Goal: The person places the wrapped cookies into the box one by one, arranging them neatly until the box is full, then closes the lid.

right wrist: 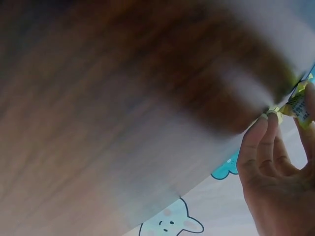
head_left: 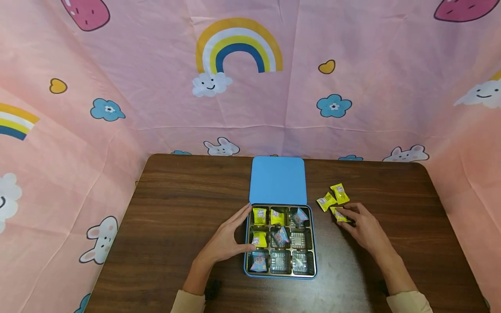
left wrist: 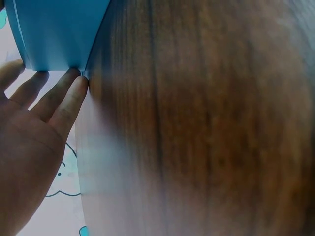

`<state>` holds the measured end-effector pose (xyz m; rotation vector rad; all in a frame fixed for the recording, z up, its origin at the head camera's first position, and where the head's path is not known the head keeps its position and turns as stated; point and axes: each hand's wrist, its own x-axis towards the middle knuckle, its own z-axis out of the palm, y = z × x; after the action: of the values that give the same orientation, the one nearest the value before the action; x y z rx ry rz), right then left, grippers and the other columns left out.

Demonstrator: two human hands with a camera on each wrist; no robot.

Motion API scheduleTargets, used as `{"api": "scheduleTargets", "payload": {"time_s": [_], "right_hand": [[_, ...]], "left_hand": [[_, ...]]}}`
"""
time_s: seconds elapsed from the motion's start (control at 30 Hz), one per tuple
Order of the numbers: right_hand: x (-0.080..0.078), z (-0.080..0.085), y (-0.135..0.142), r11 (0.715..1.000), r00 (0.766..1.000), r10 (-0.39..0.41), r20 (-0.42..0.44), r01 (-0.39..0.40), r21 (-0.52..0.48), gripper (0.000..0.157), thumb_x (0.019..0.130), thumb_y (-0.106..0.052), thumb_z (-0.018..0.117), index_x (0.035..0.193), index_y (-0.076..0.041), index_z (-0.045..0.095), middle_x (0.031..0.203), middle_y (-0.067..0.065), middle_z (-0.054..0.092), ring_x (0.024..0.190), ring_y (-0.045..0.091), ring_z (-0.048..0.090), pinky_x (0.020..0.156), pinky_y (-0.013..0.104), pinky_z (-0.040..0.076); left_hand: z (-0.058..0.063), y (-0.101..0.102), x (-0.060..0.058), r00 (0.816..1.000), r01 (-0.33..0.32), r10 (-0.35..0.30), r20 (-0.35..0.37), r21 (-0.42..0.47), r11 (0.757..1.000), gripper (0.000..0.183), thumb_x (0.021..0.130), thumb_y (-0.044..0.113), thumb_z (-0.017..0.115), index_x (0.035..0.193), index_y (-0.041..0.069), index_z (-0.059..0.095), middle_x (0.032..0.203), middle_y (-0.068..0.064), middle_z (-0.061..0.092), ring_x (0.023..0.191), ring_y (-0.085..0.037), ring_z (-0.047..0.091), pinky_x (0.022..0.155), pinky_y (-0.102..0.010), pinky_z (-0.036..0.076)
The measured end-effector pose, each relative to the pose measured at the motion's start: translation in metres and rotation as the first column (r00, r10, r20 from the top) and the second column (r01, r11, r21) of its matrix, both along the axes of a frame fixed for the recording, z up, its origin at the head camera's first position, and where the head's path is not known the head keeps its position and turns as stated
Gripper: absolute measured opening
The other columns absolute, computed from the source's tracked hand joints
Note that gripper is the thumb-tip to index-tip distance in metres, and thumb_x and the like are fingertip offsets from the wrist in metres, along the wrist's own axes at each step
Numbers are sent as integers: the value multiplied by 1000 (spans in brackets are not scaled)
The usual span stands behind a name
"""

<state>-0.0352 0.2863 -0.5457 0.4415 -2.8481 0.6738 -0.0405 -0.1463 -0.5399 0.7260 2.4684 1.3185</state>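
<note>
A blue hinged tin lies with its lid laid back; a clear tray divides it into compartments. Yellow wrapped candies fill the top-left, top-middle and middle-left compartments. Blue wrapped candies sit in the top-right, centre and bottom-left ones. My left hand spans the tin's left side with extended fingers, fingertips at the upper-left corner and thumb over the left rim. Right of the tin, my right hand pinches a yellow wrapped candy between thumb and fingers, at table level.
Two more yellow candies lie on the brown wooden table, just beyond my right hand. A pink patterned cloth hangs behind the table and along both sides.
</note>
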Motion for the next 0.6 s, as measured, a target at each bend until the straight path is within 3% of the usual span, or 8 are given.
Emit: {"api": "scheduleTargets", "payload": {"time_s": [0.6], "right_hand": [[6,14,-6,1000,1000,-22,6,22,-2,49,74,-10,88,120,-5,72,116,13,60,92,29,63,72,48,56]], "left_hand": [[0,0,0,1000,-7,7,-9,-11,1000,106,79,50,82,161,22,20,166,0,18,148,-26,24,109,-63,33]]}}
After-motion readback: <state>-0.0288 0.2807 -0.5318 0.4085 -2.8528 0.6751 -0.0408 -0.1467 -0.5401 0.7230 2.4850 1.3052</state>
